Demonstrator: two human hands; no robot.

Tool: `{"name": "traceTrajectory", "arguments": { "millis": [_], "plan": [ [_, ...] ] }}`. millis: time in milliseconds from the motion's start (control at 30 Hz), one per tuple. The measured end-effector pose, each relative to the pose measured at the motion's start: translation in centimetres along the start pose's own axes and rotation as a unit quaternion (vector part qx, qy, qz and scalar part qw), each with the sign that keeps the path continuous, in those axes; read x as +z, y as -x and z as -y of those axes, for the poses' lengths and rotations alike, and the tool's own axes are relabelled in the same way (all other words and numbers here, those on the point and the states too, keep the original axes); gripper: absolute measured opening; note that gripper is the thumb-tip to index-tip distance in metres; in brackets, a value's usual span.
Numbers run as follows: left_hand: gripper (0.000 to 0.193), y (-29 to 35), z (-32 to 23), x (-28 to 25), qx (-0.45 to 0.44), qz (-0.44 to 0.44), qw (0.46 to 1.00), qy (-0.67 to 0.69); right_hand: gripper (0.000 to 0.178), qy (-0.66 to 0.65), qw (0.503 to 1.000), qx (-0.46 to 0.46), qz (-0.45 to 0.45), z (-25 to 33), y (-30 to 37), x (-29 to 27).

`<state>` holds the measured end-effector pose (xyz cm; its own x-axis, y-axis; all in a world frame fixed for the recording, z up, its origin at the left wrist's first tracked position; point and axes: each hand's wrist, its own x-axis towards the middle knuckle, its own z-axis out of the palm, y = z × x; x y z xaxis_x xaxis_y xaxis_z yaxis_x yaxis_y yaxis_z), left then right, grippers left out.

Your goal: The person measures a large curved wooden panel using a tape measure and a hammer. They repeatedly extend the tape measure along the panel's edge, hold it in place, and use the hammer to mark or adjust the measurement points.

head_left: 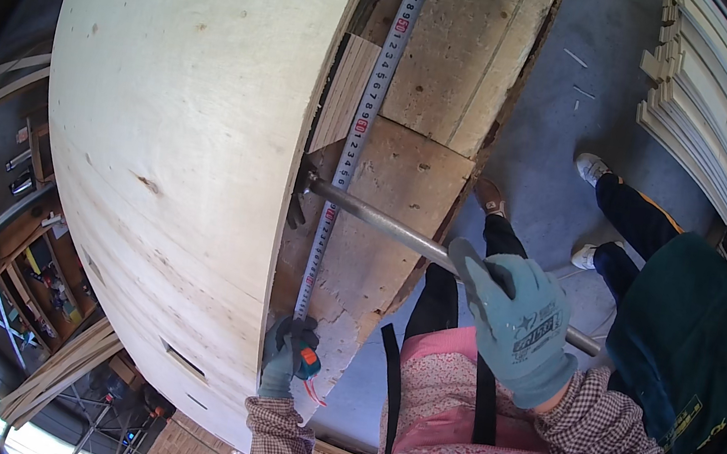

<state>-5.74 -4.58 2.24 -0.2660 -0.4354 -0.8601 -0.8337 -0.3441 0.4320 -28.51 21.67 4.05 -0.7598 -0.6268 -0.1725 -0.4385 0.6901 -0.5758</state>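
Observation:
My left hand (280,356), in a grey-blue glove, is closed around a tape measure (307,364) with a teal and orange case. Its blade (360,126) runs away from me along the edge of a large pale plywood sheet (186,112). In a light blue glove, my right hand (520,326) grips a round metal bar (383,219), thumb stretched along it. The bar crosses above the blade, and its dark far end meets the sheet's edge; the shape of that end is partly hidden. Worn boards (421,170) lie under the blade.
Another person in a dark green garment (685,361) stands close on the right. Stacked pale panels (718,117) are at the far right. Wooden strips (64,371) and a wooden tool box (49,277) lie left of the sheet. Small scraps dot the grey floor (591,36).

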Motion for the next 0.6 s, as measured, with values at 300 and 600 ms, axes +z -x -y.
{"name": "traceTrajectory", "arguments": {
  "millis": [300,600],
  "plan": [
    [0.021,-0.20,0.31,-0.36,-0.007,0.016,1.000,0.021,0.039,-0.006,1.000,0.003,0.001,0.13,-0.06,-0.05],
    [0.020,-0.40,0.71,-0.49,0.010,0.004,1.000,0.000,0.040,-0.013,1.000,0.002,-0.001,0.12,-0.06,0.14]
  ]
}}
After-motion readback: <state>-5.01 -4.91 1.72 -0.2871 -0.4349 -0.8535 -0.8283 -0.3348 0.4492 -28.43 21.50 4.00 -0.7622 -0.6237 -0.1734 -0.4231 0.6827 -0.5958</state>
